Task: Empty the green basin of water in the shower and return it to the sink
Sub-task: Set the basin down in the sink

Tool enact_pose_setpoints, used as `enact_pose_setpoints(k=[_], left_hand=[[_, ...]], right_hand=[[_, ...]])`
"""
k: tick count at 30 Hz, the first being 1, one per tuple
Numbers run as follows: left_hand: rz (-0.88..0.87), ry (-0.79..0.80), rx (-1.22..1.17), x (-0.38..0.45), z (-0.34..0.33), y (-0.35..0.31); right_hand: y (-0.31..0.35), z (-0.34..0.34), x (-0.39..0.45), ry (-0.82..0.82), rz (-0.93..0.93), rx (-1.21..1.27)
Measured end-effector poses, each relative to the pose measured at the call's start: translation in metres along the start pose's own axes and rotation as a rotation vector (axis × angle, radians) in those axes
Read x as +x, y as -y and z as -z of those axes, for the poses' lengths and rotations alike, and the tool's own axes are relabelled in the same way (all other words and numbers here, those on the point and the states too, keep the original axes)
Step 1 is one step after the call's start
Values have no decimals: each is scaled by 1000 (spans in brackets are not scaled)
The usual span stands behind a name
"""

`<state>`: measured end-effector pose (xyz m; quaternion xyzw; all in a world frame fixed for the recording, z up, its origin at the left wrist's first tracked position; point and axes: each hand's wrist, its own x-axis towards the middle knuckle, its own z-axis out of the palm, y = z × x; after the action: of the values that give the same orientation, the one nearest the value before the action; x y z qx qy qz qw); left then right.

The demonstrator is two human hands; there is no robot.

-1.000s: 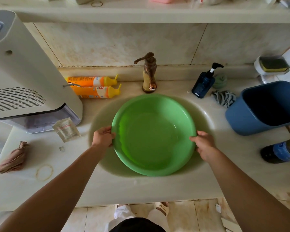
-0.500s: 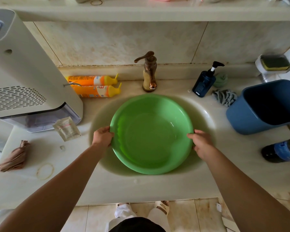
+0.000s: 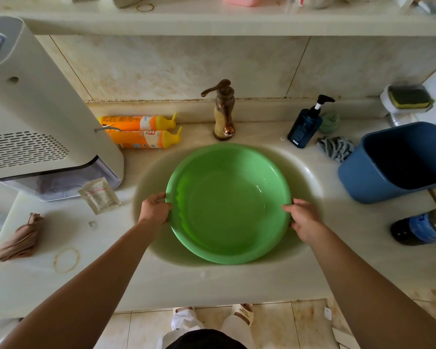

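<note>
Left hand [image 3: 154, 209] and right hand [image 3: 303, 219] each clasp the green basin [image 3: 228, 202] rim in the sink [image 3: 310, 172]. Lift level, slowly; water sloshes.

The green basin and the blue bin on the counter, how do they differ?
The green basin is round and shallow; the blue bin is boxy and deep. The basin sits in the sink, gripped at its rim by the left hand and right hand; the bin rests untouched on the counter, tipped. The basin holds water; the bin's inside is dark. Both look like plastic.
</note>
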<state>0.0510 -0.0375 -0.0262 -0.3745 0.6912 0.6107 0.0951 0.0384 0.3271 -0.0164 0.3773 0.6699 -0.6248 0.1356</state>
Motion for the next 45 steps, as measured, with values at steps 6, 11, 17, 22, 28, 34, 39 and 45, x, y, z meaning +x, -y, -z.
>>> enact_pose_setpoints(k=[6,11,17,22,28,34,39,45], left_hand=[[-6,-11,6,0,1,0],[-11,-9,12,1,4,1],[-3,5,22,-4,2,-1],[12,9,12,-8,1,-3],[27,6,24,-9,3,-3],[40,3,30,-14,7,-8],[34,-27,49,-23,15,-16],[26,-34,31,-36,23,-23]], right_hand=[[-1,-1,-1,5,-11,-19],[-5,3,-1,0,-20,-12],[-6,3,-3,7,-33,34],[-7,4,-6,26,-50,28],[-10,6,-7,69,-66,26],[-6,8,-9,94,-62,7],[4,14,-18,67,-71,23],[19,22,-31,97,-54,-22]])
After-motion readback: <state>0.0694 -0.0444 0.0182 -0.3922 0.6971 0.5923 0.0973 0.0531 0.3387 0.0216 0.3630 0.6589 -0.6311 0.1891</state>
